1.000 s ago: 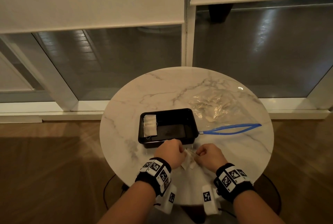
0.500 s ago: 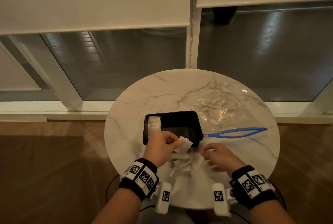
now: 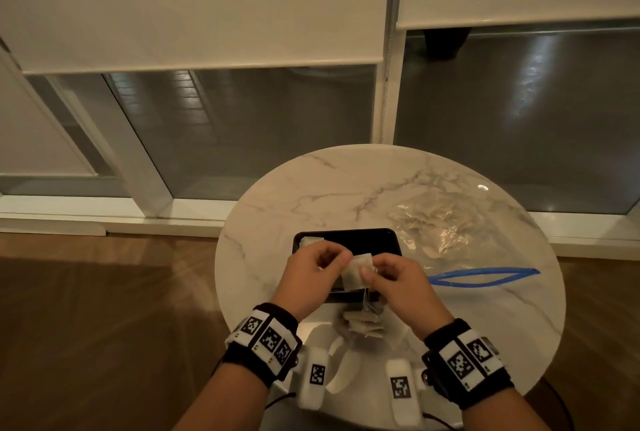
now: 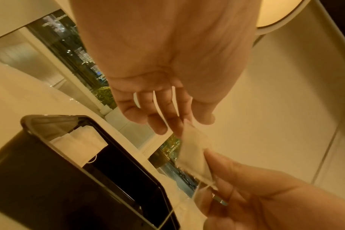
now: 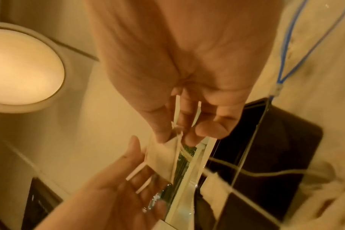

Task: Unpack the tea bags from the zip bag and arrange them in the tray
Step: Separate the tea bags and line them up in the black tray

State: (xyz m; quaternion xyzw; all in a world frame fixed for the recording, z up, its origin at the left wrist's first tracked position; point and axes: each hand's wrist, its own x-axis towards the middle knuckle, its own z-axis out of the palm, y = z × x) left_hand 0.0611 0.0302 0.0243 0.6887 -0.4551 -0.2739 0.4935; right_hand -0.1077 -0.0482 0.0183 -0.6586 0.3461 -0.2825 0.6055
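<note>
Both hands hold one white tea bag [image 3: 357,271] in the air over the near rim of the black tray [image 3: 377,234]. My left hand [image 3: 337,262] pinches the bag's left edge between thumb and fingers [image 4: 182,124]. My right hand [image 3: 367,273] pinches the tea bag [image 5: 161,157] at the corner where its string is tied. Strings hang down from it to a loose pile of tea bags [image 3: 363,325] at the table's near edge. A few tea bags [image 3: 310,241] lie stacked at the tray's left end [image 4: 79,143]. The clear zip bag [image 3: 446,222] lies to the right of the tray.
The zip bag's blue zip strip [image 3: 481,276] gapes open toward me on the round marble table [image 3: 311,188]. Window frames and roller blinds stand behind the table. Wooden floor surrounds it.
Both hands were low over the pile at the table's near edge. The left hand lifted a tea bag toward the tray, and the right hand came up and took hold of it too.
</note>
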